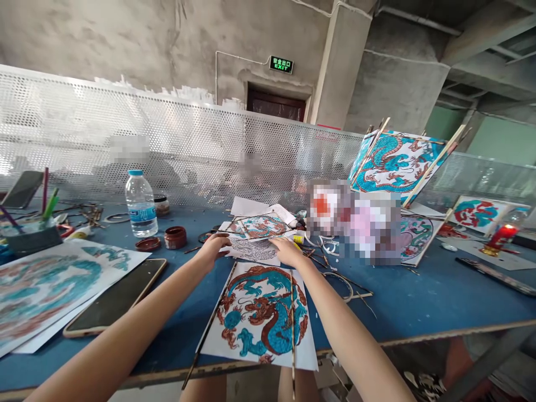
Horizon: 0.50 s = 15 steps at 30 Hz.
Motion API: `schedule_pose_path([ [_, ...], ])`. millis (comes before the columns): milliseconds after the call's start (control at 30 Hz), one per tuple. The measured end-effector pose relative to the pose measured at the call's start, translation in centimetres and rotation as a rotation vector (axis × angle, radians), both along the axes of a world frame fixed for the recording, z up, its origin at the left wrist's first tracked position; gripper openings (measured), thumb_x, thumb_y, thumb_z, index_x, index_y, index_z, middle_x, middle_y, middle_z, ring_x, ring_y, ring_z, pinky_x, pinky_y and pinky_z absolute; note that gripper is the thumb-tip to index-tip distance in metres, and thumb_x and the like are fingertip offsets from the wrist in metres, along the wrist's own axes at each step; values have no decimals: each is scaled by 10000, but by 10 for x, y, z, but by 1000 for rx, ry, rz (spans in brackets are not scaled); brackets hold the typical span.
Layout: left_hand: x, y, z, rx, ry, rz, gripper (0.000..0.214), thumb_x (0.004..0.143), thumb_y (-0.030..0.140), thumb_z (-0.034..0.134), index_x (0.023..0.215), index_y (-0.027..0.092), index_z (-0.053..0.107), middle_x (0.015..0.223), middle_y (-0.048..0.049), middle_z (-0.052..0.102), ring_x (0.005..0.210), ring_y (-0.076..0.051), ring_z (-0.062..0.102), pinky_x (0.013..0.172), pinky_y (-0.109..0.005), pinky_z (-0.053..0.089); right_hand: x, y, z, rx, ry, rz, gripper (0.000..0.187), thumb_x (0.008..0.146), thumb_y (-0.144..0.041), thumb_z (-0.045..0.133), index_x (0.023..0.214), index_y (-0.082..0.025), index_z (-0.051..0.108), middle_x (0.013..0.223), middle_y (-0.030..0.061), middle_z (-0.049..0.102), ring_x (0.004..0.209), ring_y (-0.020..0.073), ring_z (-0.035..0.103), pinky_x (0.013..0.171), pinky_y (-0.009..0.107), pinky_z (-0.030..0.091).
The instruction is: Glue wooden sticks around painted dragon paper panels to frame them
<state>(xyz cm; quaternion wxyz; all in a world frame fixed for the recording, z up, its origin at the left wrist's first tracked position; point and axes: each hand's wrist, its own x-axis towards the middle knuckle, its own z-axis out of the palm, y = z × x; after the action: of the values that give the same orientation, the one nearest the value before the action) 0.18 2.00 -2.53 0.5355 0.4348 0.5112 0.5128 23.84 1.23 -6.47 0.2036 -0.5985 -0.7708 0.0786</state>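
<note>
My left hand is at the left edge of a sheet with a black-line dragon drawing, its thumb and fingers apart. On the sheet's right edge, my right hand has its fingers closed over the paper; its thumb is partly hidden. A smaller dragon picture, coloured brown and blue, overlaps the drawing's far side. Nearer me lies a larger turquoise-and-brown dragon painting. A dark stick runs along its left side and a thin stick crosses its right part, both reaching past the table edge.
At left are painted sheets, a phone, a water bottle and an open brown paint jar. Wire rings and sticks lie right. A dragon painting stands behind, beside a blurred area. A perforated metal screen borders the table.
</note>
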Motion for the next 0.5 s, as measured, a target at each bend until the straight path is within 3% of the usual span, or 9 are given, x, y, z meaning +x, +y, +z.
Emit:
schedule_pose_path([
  [167, -1, 1, 0, -11, 30, 19, 264, 483, 78, 561, 736, 154, 577, 649, -4, 522, 668, -149, 551, 534, -230, 494, 2, 6, -7, 42, -50, -27, 633, 766, -36, 425, 1379, -186, 366, 1459, 64, 302, 1340, 203, 240, 1091, 363, 217],
  [367, -5, 8, 0, -10, 5, 24, 257, 493, 85, 551, 742, 148, 556, 648, -2, 513, 605, -127, 512, 550, -239, 485, 6, 1, 7, 187, 2, -63, 415, 773, -44, 420, 1097, -198, 629, 1140, 59, 621, 1081, 183, 531, 932, 284, 387],
  [500, -29, 22, 10, 156, 139, 129, 319, 543, 104, 507, 858, 152, 528, 756, -33, 567, 631, -138, 549, 591, -246, 465, 14, -7, 25, 293, 43, -235, 350, 760, -49, 435, 991, -198, 652, 1012, 39, 661, 978, 174, 565, 833, 248, 415],
])
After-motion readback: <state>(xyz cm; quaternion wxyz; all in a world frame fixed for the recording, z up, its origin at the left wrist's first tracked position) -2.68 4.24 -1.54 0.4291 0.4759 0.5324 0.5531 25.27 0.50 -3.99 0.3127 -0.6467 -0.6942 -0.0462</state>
